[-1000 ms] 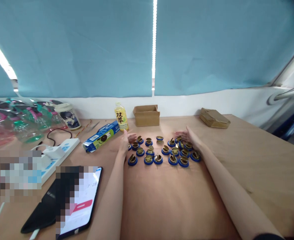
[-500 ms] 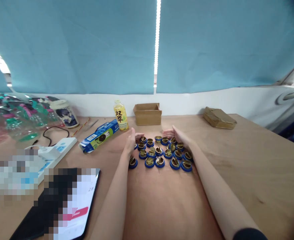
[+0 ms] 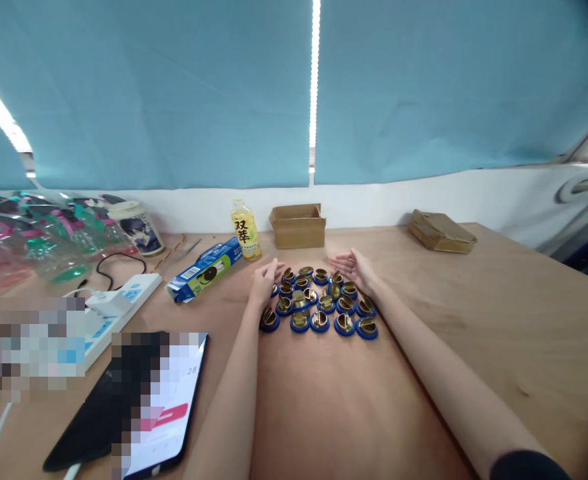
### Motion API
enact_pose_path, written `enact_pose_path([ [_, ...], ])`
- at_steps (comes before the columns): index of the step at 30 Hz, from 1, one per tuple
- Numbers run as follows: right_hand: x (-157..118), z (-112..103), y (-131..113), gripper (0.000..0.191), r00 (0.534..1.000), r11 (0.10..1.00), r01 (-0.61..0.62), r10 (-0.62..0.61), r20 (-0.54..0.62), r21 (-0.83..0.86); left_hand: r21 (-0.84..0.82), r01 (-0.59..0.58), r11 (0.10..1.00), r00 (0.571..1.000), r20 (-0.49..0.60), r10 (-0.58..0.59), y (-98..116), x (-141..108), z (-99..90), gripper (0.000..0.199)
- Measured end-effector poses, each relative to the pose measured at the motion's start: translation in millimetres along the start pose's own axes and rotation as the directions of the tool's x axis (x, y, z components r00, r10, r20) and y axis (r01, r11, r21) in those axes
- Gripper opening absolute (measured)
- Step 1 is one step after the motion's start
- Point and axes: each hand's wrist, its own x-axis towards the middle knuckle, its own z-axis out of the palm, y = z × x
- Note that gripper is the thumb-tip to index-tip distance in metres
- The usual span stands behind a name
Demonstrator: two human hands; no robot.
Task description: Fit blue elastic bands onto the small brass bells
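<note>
Several round badges [image 3: 319, 321] with blue rims and gold-coloured backs lie on the wooden table [image 3: 334, 407], pin side up, some overlapping. At their left edge is my left hand [image 3: 265, 283], fingers extended and holding nothing, close beside the outer badges. My right hand [image 3: 357, 269] rests on its side at the back right of the group, its fingers spread and nothing in them. Both forearms flank the badges.
Behind the badges stand an open cardboard box [image 3: 299, 230] and a yellow bottle [image 3: 247, 233]. A blue cookie box [image 3: 207, 269], cup [image 3: 138, 230], power strip [image 3: 119, 310] and phone [image 3: 167, 407] are at left. A flattened brown package [image 3: 441, 231] lies back right.
The badges on the right have shifted slightly inward, closer to the middle. My right hand has opened away from them a little, and the view has turned slightly left.
</note>
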Motion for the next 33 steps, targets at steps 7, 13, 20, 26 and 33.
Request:
enact_pose_path([
  [7, -44, -35, -6, 0.031, 0.998, 1.000, 0.022, -0.022, -0.056, -0.002, 0.026, -0.074, 0.997, 0.976, -0.206, 0.077, -10, 4, -10.4, 0.037],
  [13, -89, -47, -9, 0.021, 0.999, 1.000, 0.000, 0.001, -0.036, 0.006, 0.201, -0.156, 0.967, 0.958, -0.209, 0.198, 9, -20, -17.9, 0.031],
  [20, -94, -49, -10, 0.020, 0.999, 1.000, -0.018, 0.018, -0.037, -0.003, 0.471, -0.397, 0.788, 0.917, 0.175, 0.358, 49, -65, -2.5, 0.017],
  [26, -96, -43, -8, 0.014, 0.997, 0.997, 0.013, -0.019, -0.072, -0.072, 0.559, -0.461, 0.690, 0.887, 0.320, 0.333, 54, -68, 7.7, 0.011],
  [33, -100, -37, -10, 0.006, 0.990, 0.964, 0.086, -0.110, -0.083, -0.251, 0.525, -0.453, 0.720, 0.887, 0.343, 0.309, 72, -71, 13.3, 0.008],
])
